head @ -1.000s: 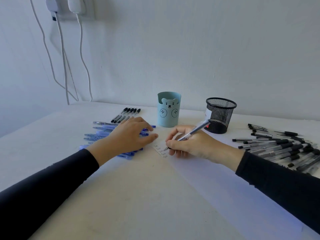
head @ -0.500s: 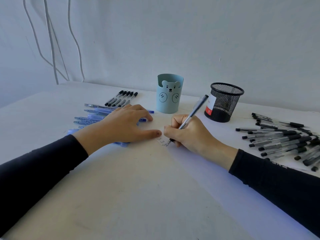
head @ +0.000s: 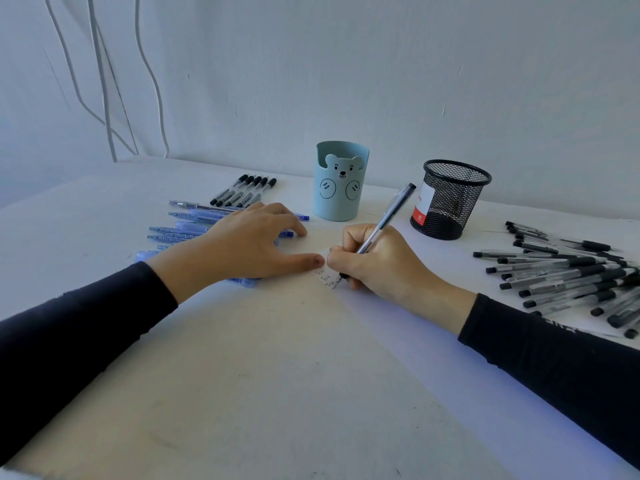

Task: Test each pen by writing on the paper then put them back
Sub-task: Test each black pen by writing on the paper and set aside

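Head view: a person in black sleeves is sitting at a white table. The right hand is gripping a clear-barrelled pen with a black cap end, fingers curled tightly around its lower part. The pen is leaning away toward the far right, its tip touching a white sheet of paper at the centre, just below 3 short handwritten lines. The left hand is lying flat, fingers straight and spread, holding nothing and partly covering a row of blue pens on the left; its thumb tip is resting at the paper's edge, almost touching the right hand. Farther off, a short row of black-capped pens is lying beside a pale blue bear-faced cup. A black wire-mesh cup is standing to the right of it. A large pile of black-capped pens is lying at the right edge. White cables are hanging on the far wall.
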The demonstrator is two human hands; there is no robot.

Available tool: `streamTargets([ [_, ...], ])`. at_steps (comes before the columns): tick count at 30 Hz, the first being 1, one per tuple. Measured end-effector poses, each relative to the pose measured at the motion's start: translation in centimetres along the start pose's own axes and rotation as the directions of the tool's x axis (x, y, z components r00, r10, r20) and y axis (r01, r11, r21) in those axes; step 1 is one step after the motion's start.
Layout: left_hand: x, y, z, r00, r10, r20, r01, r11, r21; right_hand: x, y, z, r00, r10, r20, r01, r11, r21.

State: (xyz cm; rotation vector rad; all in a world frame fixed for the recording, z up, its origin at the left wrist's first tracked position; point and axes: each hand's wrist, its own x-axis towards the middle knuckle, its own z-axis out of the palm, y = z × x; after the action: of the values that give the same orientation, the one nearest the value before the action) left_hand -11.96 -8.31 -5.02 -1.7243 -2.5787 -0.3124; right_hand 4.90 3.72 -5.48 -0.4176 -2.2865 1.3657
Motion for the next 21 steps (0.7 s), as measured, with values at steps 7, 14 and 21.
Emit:
streamTargets([
  [7,0.08,-0.15,-0.06,1.0,0.0,0.008,-0.001,1.0,0.015,0.08,-0.01,0.07,1.0,0.017,0.001,-0.017,1.0,-0.012],
  [14,0.08,-0.06,-0.03,1.0,-0.006,0.008,0.005,1.0,0.018,0.03,0.0,-0.06,1.0,0.003,-0.011,-0.003,1.0,-0.013],
  [21,0.07,0.02,-0.15,1.0,-0.006,0.022,0.006,1.0,0.012,0.0,-0.02,-0.1,0.999,-0.008,-0.033,0.007,1.0,-0.012],
])
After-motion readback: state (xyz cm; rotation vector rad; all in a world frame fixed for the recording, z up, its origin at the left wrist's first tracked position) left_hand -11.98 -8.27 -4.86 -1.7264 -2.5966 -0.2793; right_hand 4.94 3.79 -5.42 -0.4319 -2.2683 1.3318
